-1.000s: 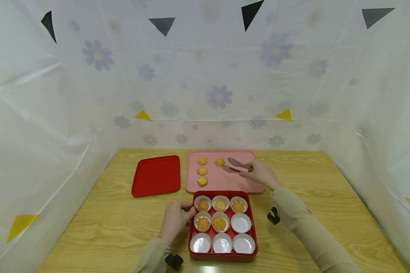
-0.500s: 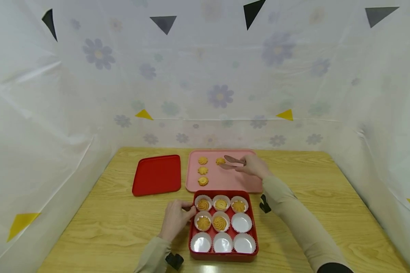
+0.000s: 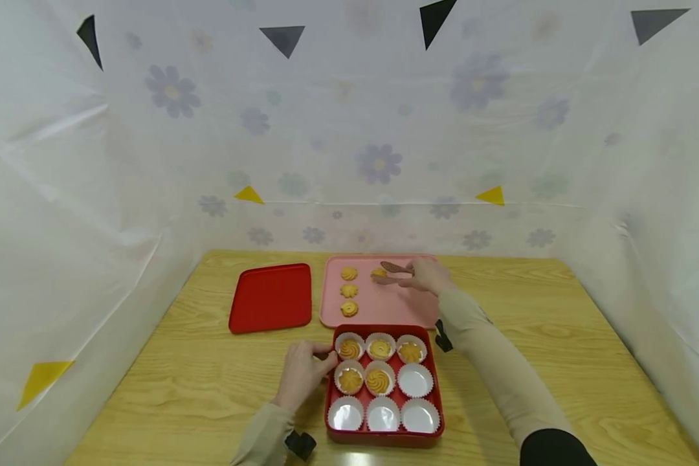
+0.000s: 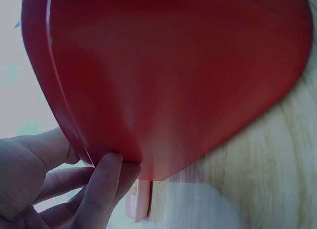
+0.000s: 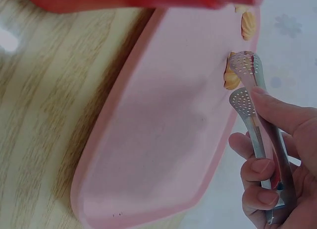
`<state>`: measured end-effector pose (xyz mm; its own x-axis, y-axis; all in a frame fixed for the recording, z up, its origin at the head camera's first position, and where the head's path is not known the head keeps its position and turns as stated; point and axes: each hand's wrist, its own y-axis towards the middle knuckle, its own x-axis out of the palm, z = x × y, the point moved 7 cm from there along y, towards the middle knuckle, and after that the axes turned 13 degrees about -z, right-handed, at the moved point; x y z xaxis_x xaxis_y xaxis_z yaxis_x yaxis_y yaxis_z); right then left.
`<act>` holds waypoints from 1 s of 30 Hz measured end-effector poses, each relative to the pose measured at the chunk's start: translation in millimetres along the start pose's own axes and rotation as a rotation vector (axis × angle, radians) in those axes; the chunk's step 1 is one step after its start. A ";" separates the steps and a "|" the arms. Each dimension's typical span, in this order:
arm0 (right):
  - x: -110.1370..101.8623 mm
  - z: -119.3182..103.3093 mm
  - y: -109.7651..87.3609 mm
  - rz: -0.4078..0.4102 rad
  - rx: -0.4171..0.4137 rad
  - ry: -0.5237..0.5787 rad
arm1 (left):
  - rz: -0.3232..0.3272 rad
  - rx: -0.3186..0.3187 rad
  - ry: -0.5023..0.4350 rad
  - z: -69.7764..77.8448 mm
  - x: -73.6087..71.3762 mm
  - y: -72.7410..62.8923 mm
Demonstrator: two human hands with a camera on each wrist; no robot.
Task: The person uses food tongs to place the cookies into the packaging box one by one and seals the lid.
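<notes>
Leftward to the cookie (image 3: 378, 274), just below the head view's centre, my right fingers (image 5: 253, 172) have carried the tongs (image 5: 246, 64) they clench. Squeezing hard could crumble it; an off-centre pinch could drop it. My left fingers (image 4: 101, 182) grasp the red box (image 3: 384, 439), lower middle.

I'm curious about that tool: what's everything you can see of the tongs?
The tongs look like shiny metal: two arms with rounded, perforated heads. The heads stand apart over the pink tray, by a cookie; whether they touch it is unclear. The right hand grips the arms, thumb on one side, fingers on the other.
</notes>
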<state>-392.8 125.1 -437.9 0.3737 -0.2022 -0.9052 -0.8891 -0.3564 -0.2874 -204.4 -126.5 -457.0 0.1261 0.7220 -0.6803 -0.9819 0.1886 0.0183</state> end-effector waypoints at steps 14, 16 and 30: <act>-3.9 0.8 -4.1 -0.052 0.048 0.023 | -0.006 0.013 -0.024 1.0 0.7 0.2; -2.3 0.6 -3.5 -0.041 0.074 0.021 | -0.007 0.019 -0.021 1.1 0.7 0.2; 3.3 -18.8 -4.2 -0.075 0.126 0.077 | -0.012 0.005 -0.015 2.0 0.6 -0.3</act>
<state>-382.8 108.8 -433.8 0.4553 -0.2500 -0.8545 -0.8822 -0.2565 -0.3949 -203.7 -124.7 -455.9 0.1402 0.7294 -0.6696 -0.9796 0.2007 0.0135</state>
